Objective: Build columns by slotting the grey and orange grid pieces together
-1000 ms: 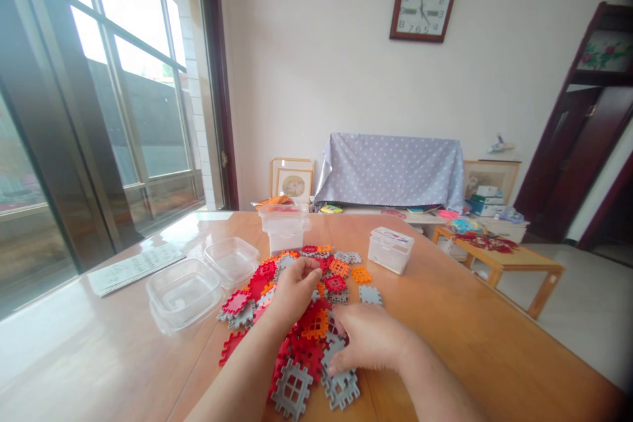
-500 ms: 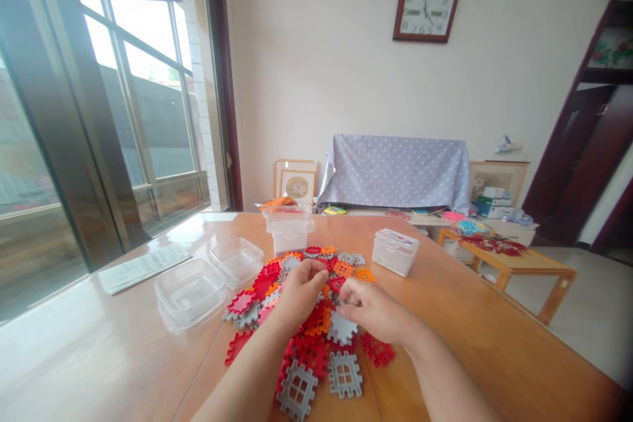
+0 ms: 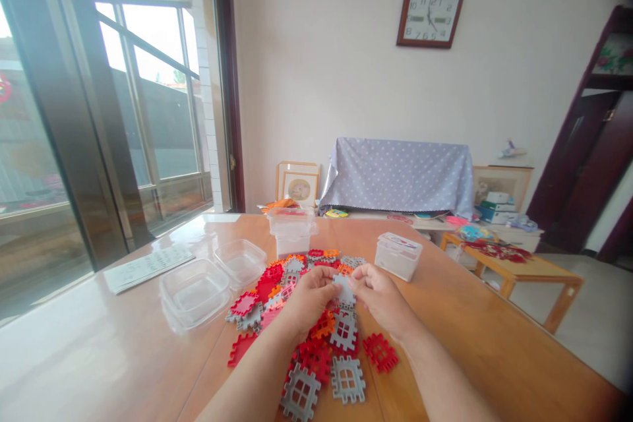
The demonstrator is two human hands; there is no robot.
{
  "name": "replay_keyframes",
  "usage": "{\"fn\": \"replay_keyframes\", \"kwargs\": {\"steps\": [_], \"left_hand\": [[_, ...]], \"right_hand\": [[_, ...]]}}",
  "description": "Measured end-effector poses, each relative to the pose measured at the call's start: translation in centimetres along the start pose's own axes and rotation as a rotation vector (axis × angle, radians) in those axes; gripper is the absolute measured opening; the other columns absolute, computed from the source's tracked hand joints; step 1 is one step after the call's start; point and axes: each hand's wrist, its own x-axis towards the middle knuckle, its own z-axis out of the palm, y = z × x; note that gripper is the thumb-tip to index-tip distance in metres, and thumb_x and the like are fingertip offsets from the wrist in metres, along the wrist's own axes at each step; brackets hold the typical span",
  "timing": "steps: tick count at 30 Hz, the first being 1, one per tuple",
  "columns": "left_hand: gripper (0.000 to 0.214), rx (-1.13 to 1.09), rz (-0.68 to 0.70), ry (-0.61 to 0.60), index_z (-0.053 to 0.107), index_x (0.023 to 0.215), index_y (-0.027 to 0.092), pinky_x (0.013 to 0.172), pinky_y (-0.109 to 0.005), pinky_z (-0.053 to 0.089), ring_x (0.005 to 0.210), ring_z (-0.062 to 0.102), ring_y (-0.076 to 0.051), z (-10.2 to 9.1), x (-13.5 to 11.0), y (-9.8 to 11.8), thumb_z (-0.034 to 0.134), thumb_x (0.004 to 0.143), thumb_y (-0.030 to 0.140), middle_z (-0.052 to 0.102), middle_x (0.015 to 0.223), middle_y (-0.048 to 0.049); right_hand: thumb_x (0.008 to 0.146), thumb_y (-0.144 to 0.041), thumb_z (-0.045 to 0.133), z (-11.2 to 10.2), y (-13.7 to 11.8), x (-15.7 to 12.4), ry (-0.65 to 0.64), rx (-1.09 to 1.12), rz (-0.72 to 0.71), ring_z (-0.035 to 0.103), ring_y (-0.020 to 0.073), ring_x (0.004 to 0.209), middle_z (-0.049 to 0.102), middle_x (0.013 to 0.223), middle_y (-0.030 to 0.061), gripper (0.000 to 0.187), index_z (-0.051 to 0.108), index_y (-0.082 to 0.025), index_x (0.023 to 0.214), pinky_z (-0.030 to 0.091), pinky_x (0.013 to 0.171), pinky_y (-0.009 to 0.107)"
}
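Observation:
Between my two hands, over the pile, is a solid grey interlocking plastic tile [image 3: 345,291] with notched edges. My left hand [image 3: 316,293] pinches its left side between thumb and fingers. On the opposite edge, my right hand [image 3: 372,290] has its fingers closed on the same tile. Beneath and around them spreads a heap of red, orange and grey notched tiles. A grey window tile [image 3: 343,331] lies just below the held one, and another grey window tile [image 3: 347,379] is nearer me. Off to the right rests a red window tile [image 3: 380,352].
An open clear plastic box [image 3: 192,290] with its lid [image 3: 241,260] stands left of the pile. Stacked clear containers [image 3: 291,231] are behind it, and a lidded white box [image 3: 398,256] is at the right. A printed sheet [image 3: 148,268] lies far left on the wooden table [image 3: 475,343].
My right hand has come up from the pile and met my left hand at a grey tile, which both now hold. A grey window tile shows where a solid grey one lay.

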Motion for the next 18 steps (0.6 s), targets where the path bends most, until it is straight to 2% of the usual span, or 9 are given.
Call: {"fn": "replay_keyframes", "kwargs": {"steps": [2, 4, 7, 11, 15, 18], "left_hand": [[0.044, -0.009, 0.007, 0.013, 0.059, 0.104, 0.021, 0.060, -0.023, 0.043, 0.063, 0.058, -0.011, 0.0, 0.0, -0.1, 0.082, 0.070, 0.039, 0.063, 0.075, 0.0025], [0.044, -0.005, 0.016, 0.019, 0.060, 0.103, 0.020, 0.060, -0.023, 0.043, 0.061, 0.057, -0.011, 0.0, 0.0, -0.1, 0.082, 0.070, 0.040, 0.062, 0.073, 0.0032], [0.044, -0.002, 0.020, 0.002, 0.060, 0.103, 0.019, 0.061, -0.025, 0.045, 0.061, 0.059, -0.012, 0.1, -0.2, 0.1, 0.081, 0.072, 0.042, 0.063, 0.074, 0.0019], [0.040, 0.062, 0.041, 0.040, 0.059, 0.104, 0.019, 0.066, -0.027, 0.047, 0.068, 0.062, -0.014, 0.3, -0.3, 0.4, 0.077, 0.077, 0.042, 0.066, 0.079, -0.0001], [0.038, 0.145, 0.080, 0.124, 0.061, 0.107, 0.018, 0.071, -0.029, 0.048, 0.076, 0.065, -0.016, -0.1, -0.2, 0.7, 0.073, 0.081, 0.043, 0.070, 0.090, -0.0041], [0.037, 0.194, 0.096, 0.167, 0.064, 0.105, 0.017, 0.072, -0.030, 0.049, 0.081, 0.067, -0.019, -0.7, -0.1, 1.0, 0.072, 0.081, 0.045, 0.072, 0.096, -0.0073]], "right_hand": [[0.083, -0.046, 0.069, 0.0, 0.0, -0.1, 0.020, -0.113, -0.123, 0.064, 0.0237, 0.102, 0.068, 0.112, 0.0075, 0.039, 0.063, -0.022, 0.113, 0.051, 0.088, 0.036], [0.078, -0.038, 0.075, 0.0, -0.3, -0.3, -0.024, -0.237, -0.238, 0.058, 0.0266, 0.119, 0.063, 0.130, 0.0080, 0.049, 0.062, -0.026, 0.124, 0.048, 0.099, 0.040], [0.077, -0.028, 0.076, -0.2, -0.8, -0.6, -0.112, -0.334, -0.308, 0.056, 0.0278, 0.122, 0.064, 0.130, 0.0078, 0.052, 0.064, -0.028, 0.127, 0.045, 0.104, 0.042], [0.077, -0.026, 0.073, -1.6, 0.5, 0.1, -0.080, -0.349, -0.262, 0.059, 0.0275, 0.118, 0.067, 0.127, 0.0072, 0.048, 0.066, -0.027, 0.125, 0.047, 0.101, 0.041], [0.074, -0.025, 0.071, -4.6, 3.8, 1.6, 0.022, -0.401, -0.147, 0.061, 0.0277, 0.114, 0.069, 0.122, 0.0083, 0.049, 0.067, -0.023, 0.123, 0.045, 0.102, 0.041], [0.071, -0.023, 0.072, -6.1, 6.1, 2.1, 0.005, -0.374, -0.044, 0.064, 0.0262, 0.106, 0.072, 0.115, 0.0064, 0.048, 0.068, -0.021, 0.118, 0.048, 0.095, 0.037]]}}
